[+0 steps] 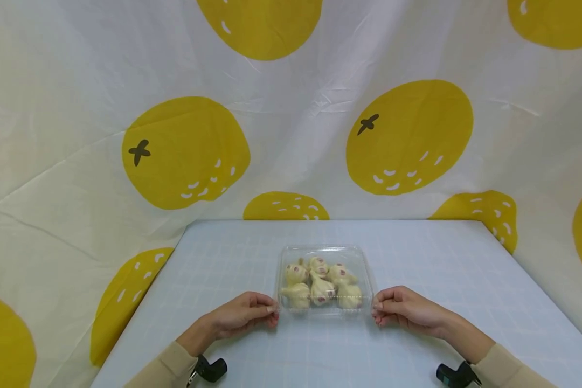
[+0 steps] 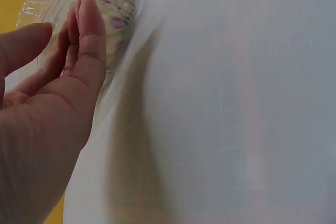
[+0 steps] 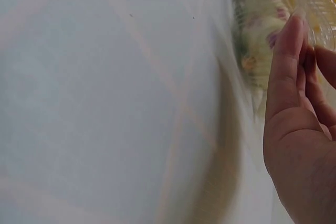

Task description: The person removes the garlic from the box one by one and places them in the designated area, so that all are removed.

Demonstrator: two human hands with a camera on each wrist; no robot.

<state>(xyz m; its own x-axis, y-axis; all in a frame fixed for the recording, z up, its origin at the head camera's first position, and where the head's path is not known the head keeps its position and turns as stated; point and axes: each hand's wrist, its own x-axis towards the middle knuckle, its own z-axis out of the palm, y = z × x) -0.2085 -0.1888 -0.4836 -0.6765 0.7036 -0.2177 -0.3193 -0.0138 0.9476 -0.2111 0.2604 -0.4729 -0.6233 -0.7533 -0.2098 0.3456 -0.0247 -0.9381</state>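
Left hand (image 1: 242,313) and right hand (image 1: 411,311) pinch the near sides of a clear box (image 1: 362,269) — six garlic bulbs (image 1: 323,291) inside — on the bench (image 1: 427,258).

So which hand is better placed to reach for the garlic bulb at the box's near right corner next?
Probably the right hand: its fingertips are at that side of the clear box, nearest that garlic bulb. The left hand is at the opposite side, farther away.
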